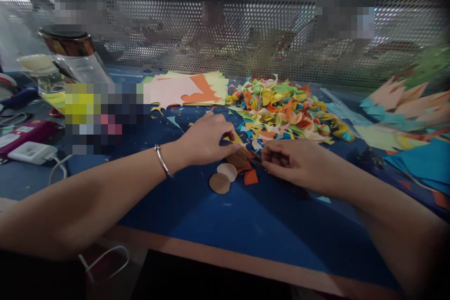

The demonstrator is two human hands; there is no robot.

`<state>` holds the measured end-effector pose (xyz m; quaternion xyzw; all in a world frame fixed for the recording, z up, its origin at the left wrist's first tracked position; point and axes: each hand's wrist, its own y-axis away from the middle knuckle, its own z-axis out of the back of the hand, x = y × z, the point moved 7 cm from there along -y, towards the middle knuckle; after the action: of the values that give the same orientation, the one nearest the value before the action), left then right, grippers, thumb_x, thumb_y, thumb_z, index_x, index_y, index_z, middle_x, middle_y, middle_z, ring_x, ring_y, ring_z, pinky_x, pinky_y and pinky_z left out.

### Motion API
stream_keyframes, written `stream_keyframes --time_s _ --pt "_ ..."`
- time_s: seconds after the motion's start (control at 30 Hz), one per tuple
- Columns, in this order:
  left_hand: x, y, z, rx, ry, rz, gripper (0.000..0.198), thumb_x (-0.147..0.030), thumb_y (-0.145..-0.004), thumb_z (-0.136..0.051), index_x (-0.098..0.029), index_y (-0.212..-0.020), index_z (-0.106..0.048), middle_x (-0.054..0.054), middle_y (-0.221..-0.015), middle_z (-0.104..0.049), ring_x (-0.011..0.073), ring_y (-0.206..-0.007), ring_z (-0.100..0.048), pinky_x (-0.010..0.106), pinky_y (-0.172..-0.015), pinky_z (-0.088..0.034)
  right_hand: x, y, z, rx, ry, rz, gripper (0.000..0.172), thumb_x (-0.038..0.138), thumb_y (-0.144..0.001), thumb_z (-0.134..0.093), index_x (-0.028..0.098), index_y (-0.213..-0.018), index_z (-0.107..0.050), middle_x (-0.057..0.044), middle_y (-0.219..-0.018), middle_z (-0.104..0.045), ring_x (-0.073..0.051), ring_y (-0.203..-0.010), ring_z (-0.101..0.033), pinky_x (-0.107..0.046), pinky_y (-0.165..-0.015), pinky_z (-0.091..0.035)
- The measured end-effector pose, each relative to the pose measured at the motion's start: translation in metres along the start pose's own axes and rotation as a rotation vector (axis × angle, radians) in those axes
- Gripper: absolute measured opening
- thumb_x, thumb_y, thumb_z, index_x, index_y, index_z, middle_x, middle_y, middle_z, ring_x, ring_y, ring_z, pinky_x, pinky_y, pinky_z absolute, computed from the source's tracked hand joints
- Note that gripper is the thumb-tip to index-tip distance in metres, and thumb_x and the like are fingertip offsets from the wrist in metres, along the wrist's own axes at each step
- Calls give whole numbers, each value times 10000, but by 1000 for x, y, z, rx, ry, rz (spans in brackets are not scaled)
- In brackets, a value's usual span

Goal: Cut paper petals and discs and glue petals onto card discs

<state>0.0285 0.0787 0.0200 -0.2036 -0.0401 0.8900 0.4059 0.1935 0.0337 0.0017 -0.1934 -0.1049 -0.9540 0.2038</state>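
My left hand (211, 138), with a silver bangle at the wrist, is closed in a pinch. Its fingertips meet a small brown paper piece (236, 158) just above the blue table. Facing it, my right hand (290, 161) has its fingers curled. Something thin and dark seems to come from its fingertips, but what it is stays unclear. Below the left fingertips lie a pale paper disc (227, 172) and a tan paper disc (220, 183), partly overlapping. An orange scrap (251, 177) sits beside them.
Behind my hands is a heap of colourful paper scraps (284, 103). Cut paper sheets (168, 91) lie left of it. Blue sheets (425, 161) are at the right. A bottle (82, 63) and a white charger (33, 152) stand left. A perforated metal screen (158, 33) closes the back.
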Motion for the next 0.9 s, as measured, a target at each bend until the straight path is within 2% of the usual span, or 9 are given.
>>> stream_keyframes --time_s 0.1,0.2,0.37,0.53,0.67,0.8,0.9 --pt "-11 1 -6 86 20 -36 313 -472 -861 -719 -187 -988 -728 77 -976 -647 257 -977 -572 419 -951 -412 -2 0 0 25 27 -11 200 407 -898 -550 226 -820 -584 -5 -623 -607 -154 -532 -541 -282 -530 -363" --pt "-16 3 -9 139 5 -56 357 -471 -820 -755 -180 -1022 -717 77 -1000 -644 264 -998 -568 430 -982 -394 -3 1 0 54 25 -24 272 474 -924 -533 226 -823 -582 -13 -623 -614 -157 -535 -550 -285 -526 -368" --pt "-10 4 -3 108 -72 4 342 -429 -797 -723 -168 -1013 -665 87 -1019 -630 280 -1022 -549 405 -929 -423 -2 4 -1 79 20 -35 248 456 -898 -597 227 -802 -586 -12 -604 -628 -150 -522 -550 -277 -510 -369" --pt "3 7 7 101 -145 123 312 -391 -788 -645 -177 -1015 -630 104 -1090 -630 300 -1057 -548 438 -920 -419 -2 6 -2 115 13 -57 170 344 -864 -592 230 -739 -573 2 -576 -614 -139 -511 -558 -263 -523 -390" --pt "5 9 7 120 -173 171 263 -347 -786 -615 -191 -996 -648 105 -1090 -630 313 -1057 -535 458 -897 -410 -3 5 4 40 64 -40 139 306 -802 -587 230 -693 -546 4 -599 -603 -135 -518 -537 -265 -516 -369" --pt "4 9 4 111 -162 187 230 -312 -773 -617 -203 -968 -675 97 -1073 -631 327 -1072 -509 489 -923 -389 -3 5 15 -84 37 -1 181 339 -807 -541 233 -668 -495 22 -560 -547 -125 -494 -492 -264 -497 -353" --pt "6 8 4 105 -132 200 231 -329 -785 -615 -205 -968 -680 101 -1086 -633 330 -1076 -509 507 -933 -387 -4 6 23 -189 25 12 191 365 -817 -534 230 -684 -517 28 -551 -530 -123 -482 -481 -268 -499 -358"
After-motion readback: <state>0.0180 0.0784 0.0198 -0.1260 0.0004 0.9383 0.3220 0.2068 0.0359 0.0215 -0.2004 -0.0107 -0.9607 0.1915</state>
